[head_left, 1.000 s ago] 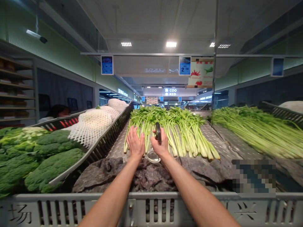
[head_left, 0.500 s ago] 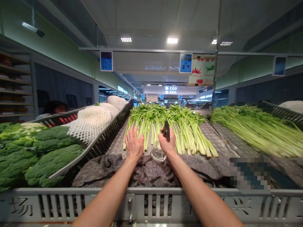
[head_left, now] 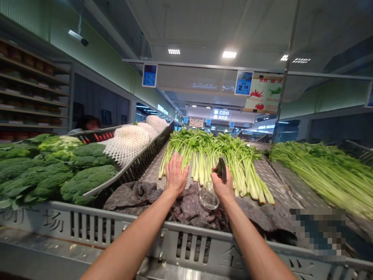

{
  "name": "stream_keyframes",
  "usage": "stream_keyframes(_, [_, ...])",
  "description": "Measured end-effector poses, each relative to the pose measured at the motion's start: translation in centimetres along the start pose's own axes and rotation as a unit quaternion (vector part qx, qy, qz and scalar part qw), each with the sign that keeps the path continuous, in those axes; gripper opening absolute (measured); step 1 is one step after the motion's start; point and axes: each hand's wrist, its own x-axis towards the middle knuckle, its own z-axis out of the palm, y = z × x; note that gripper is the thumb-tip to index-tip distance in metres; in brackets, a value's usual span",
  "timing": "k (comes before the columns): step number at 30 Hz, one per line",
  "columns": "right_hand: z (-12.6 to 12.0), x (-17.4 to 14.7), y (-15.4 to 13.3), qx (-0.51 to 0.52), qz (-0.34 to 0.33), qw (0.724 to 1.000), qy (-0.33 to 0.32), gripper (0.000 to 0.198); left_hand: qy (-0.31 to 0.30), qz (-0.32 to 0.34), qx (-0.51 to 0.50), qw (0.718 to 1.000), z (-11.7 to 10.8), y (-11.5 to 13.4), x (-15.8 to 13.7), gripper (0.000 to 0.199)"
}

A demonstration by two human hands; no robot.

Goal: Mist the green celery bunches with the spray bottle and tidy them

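My right hand (head_left: 223, 184) is wrapped round the neck of a spray bottle with a black trigger head (head_left: 222, 169) and a clear, rounded body (head_left: 209, 199). The bottle is in front of the cut ends of the celery (head_left: 244, 171), which lies in a row with its leaves to the back. My left hand (head_left: 176, 175) is at the left side of the celery, palm down, fingers stretched out and holding nothing. Whether it touches the stalks or the patterned board under them I cannot tell. A dark grey felt cloth (head_left: 189, 208) lies bunched below both hands.
Broccoli (head_left: 90, 182) and net-wrapped white produce (head_left: 128, 142) fill the left side, behind a slatted black divider (head_left: 145, 155). A grey crate rail (head_left: 116, 217) runs along the front. At right, a mirror (head_left: 320, 155) reflects the celery. A person (head_left: 89, 124) is far left.
The view has tilted and swung left, so the scene sits further right and slanted. My left hand stays stretched out, and my right hand still grips the spray bottle.
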Motion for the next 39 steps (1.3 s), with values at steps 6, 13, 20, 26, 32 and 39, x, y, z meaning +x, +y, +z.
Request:
stream_keyframes(6, [-0.8, 0.3, 0.6, -0.015, 0.004, 1.000, 0.013, 0.029, -0.022, -0.001, -0.007, 1.000, 0.0, 0.2, -0.2, 0.043])
stream_keyframes(13, [-2.4, 1.1, 1.6, -0.044, -0.020, 0.996, 0.071, 0.030, -0.013, 0.000, -0.006, 1.000, 0.1, -0.1, -0.1, 0.043])
stream_keyframes(20, [-2.3, 0.9, 1.8, -0.056, -0.032, 0.997, 0.046, 0.030, -0.002, -0.015, -0.013, 1.000, 0.1, -0.3, 0.1, 0.044])
stream_keyframes(26, [-2.7, 1.2, 1.8, -0.073, -0.021, 0.995, 0.057, 0.033, -0.004, -0.018, -0.015, 1.000, 0.1, -0.4, 0.0, 0.044])
stream_keyframes(32, [-2.8, 1.7, 2.1, -0.050, -0.043, 0.997, 0.048, 0.030, -0.004, -0.013, -0.018, 1.000, 0.2, -0.5, 0.0, 0.042])
stream_keyframes(39, [-3.3, 2.4, 2.8, -0.059, -0.053, 0.996, 0.045, 0.031, -0.005, -0.016, -0.021, 1.000, 0.2, -0.6, 0.0, 0.043])
